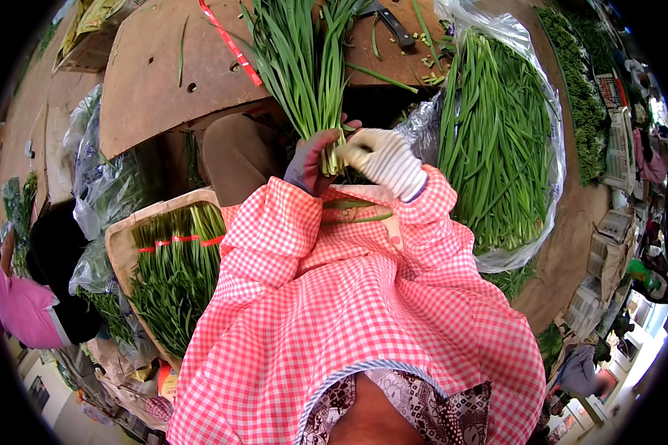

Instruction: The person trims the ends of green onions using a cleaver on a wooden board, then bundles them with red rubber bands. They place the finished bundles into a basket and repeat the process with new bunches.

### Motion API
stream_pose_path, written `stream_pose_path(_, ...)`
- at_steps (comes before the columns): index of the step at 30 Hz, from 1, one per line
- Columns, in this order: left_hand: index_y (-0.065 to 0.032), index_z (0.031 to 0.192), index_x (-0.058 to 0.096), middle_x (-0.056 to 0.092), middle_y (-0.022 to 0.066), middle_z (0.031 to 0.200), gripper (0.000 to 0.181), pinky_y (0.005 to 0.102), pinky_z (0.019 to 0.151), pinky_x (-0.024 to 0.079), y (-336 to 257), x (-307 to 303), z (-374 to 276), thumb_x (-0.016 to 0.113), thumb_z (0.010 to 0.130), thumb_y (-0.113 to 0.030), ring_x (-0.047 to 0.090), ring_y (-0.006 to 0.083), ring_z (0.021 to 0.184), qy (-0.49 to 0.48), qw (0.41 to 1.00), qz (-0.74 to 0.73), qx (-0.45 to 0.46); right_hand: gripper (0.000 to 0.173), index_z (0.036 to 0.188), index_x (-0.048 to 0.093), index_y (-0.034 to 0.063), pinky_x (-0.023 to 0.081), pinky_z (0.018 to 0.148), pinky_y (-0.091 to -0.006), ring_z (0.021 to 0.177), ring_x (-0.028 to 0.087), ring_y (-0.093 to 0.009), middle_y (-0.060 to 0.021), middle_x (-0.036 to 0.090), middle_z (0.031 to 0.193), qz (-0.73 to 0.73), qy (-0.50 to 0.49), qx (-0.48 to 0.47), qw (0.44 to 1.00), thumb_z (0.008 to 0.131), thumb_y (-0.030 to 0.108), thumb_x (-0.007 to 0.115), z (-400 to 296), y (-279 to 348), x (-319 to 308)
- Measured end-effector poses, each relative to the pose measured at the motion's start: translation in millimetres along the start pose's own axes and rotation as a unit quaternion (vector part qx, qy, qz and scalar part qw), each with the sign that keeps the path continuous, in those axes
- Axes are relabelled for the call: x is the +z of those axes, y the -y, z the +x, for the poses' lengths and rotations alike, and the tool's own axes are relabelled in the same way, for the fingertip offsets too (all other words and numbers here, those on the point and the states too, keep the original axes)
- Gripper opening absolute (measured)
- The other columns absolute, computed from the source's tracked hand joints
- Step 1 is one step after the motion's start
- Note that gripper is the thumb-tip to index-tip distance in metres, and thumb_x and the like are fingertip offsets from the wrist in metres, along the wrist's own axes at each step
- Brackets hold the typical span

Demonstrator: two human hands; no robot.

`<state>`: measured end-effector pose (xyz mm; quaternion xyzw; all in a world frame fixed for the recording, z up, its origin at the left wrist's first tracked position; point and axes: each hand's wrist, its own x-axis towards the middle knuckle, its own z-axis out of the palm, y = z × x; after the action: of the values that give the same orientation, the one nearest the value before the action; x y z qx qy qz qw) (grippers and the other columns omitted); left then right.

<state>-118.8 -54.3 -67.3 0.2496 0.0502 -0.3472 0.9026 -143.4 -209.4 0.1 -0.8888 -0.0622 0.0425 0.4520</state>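
Note:
My left hand, in a purple-grey glove, is closed round the white-green stem ends of a bunch of flat-leaved Chinese chives. The leaves fan out away from me over the board's edge. My right hand, in a striped white knit glove and slightly blurred, is at the stem ends with fingers bent; whether it pinches a stem cannot be told. A red printed tie strip lies on the wooden board, left of the bunch. A knife with a black handle lies right of the leaves, near cut stem bits.
A large heap of loose chives lies in clear plastic at my right. At my left, a crate holds chive bundles tied with red strips. Plastic bags hang beside the board. A person in pink is at the far left.

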Motion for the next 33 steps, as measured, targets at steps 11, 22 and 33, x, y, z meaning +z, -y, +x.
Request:
stream_pose_path(11, 0.0009, 0.132, 0.039, 0.046, 0.0219, 0.133, 0.049, 0.0411, 0.099, 0.043, 1.3, 5.2, 2.7, 0.052, 0.087, -0.014, 0.052, 0.0300, 0.117, 0.010, 0.999, -0.053, -0.006, 0.035, 0.082, 0.068, 0.0027, 0.050, 0.061, -0.0347, 0.064, 0.064, -0.026, -0.0131, 0.065, 0.068, 0.047, -0.006, 0.121, 0.992, 0.074, 0.037, 0.071, 3.7, -28.8, 17.3)
stream_pose_path(22, -0.0023, 0.135, 0.038, 0.047, 0.0194, 0.133, 0.053, 0.0386, 0.094, 0.047, 5.2, 4.9, 1.6, 0.054, 0.087, -0.017, 0.053, 0.0278, 0.116, -0.021, 1.000, -0.010, -0.003, 0.022, 0.079, 0.067, 0.0024, 0.050, 0.060, -0.0323, 0.063, 0.065, -0.022, -0.0122, 0.064, 0.066, 0.117, -0.055, 0.135, 0.982, 0.074, 0.024, 0.068, -0.3, -33.7, 14.2)
stream_pose_path(33, -0.0029, 0.130, 0.043, 0.055, 0.0155, 0.122, 0.047, 0.0431, 0.096, 0.046, 3.2, -2.0, 1.1, 0.059, 0.087, -0.012, 0.063, 0.0166, 0.093, -0.035, 0.995, -0.087, -0.019, 0.020, 0.077, 0.068, -0.0003, 0.047, 0.058, -0.0280, 0.063, 0.062, -0.013, -0.0094, 0.066, 0.068, 0.096, -0.141, 0.147, 0.974, 0.070, 0.019, 0.069, -18.8, -11.5, -28.6)
